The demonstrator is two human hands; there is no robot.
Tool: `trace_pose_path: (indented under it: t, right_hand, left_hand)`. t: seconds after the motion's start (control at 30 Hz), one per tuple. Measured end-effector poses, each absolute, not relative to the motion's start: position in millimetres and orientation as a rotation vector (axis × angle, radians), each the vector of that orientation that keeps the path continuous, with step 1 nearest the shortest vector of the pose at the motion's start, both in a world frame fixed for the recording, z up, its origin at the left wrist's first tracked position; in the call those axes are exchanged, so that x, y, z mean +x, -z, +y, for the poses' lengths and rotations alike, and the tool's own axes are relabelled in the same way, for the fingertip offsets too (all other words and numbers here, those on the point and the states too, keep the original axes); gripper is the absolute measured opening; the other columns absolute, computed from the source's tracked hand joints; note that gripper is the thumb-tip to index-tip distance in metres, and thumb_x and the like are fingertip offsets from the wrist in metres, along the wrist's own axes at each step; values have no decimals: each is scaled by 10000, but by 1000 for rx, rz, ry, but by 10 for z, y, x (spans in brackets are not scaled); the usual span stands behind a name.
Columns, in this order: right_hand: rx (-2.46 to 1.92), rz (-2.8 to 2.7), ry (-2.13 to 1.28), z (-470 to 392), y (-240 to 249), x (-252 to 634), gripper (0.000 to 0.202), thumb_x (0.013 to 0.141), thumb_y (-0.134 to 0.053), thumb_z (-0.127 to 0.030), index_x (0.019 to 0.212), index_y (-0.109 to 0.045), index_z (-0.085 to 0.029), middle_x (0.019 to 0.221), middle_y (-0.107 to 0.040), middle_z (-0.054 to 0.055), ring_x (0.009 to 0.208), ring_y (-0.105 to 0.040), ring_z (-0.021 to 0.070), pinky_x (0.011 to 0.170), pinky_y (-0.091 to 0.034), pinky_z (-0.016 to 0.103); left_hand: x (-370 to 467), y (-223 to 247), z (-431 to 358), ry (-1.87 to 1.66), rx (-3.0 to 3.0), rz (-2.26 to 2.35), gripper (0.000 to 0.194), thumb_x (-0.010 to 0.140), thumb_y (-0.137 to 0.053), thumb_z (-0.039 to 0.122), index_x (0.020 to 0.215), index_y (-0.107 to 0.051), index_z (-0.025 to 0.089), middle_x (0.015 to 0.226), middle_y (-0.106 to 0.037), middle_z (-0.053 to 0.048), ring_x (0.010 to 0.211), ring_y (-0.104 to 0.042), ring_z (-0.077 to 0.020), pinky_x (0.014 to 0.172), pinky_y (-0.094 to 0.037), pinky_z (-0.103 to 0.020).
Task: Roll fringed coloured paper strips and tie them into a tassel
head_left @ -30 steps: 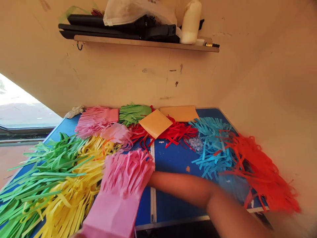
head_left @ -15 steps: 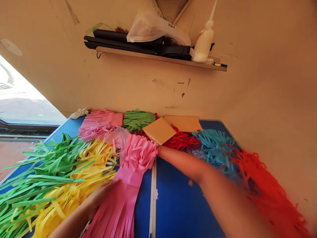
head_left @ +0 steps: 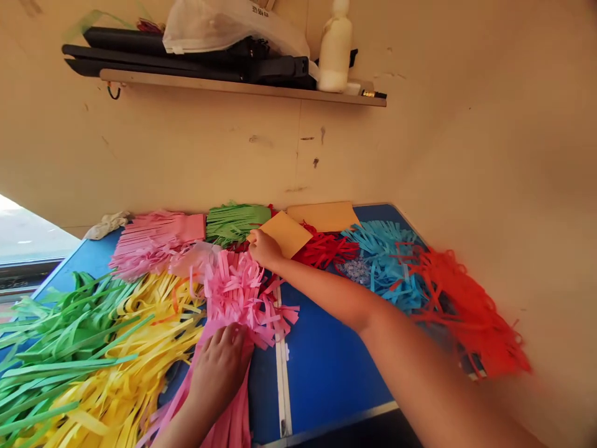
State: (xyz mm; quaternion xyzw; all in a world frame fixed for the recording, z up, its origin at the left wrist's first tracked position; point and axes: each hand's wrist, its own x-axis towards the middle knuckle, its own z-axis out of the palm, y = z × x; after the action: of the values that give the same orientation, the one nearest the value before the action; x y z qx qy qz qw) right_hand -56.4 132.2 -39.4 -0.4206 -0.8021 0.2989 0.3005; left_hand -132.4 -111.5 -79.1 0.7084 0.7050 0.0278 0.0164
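My left hand (head_left: 221, 361) is closed on a length of pink fringed paper (head_left: 236, 286), its fingers bent over the band below the ruffled strips. The paper's lower part runs under my wrist toward the near edge. My right hand (head_left: 265, 249) reaches farther back, fingers curled together at the left corner of a yellow-orange square sheet (head_left: 291, 233). Whatever those fingers hold, if anything, is hidden. Loose pink strips spread on the blue table (head_left: 326, 361) just below the right forearm.
Yellow fringe (head_left: 135, 348) and green fringe (head_left: 69, 342) lie at left. Farther back are a pink bundle (head_left: 158, 236), a green bundle (head_left: 237, 221) and red strips (head_left: 326, 249). Blue fringe (head_left: 387, 249) and red fringe (head_left: 466, 305) lie right. A wall shelf (head_left: 242, 87) carries a bottle (head_left: 334, 53).
My right hand has left the pink ruffle and moved back to the yellow-orange sheet. Pink strips have fallen loose toward the right. My left hand has moved up the paper. The view has shifted right.
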Motion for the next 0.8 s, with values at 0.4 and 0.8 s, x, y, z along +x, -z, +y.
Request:
trace_pose_path:
  t: [0.4,0.8]
  right_hand:
    - [-978,-1740,-1073,421,650,262,304,880,-534,-149,1183,-557,-156,1030,-687,60,831,-661,141,788,-534,263]
    - [-846,-2430,-1085,-335,837,505,125,849,-638,-145,915,-741,-173,915,-751,29,876,-689,165,814,-500,228]
  left_hand:
    - [-1496,706,-261,-1195,1311,1872,457,923,-292,321,1204,-573,95,836,-730,-113,713,-713,-220,675,-584,-384]
    - [-1076,715,-387,-231,1978,2273,407,808,-475,258,1160,-601,99,1149,-636,-251,1104,-593,-423,883,-477,-557]
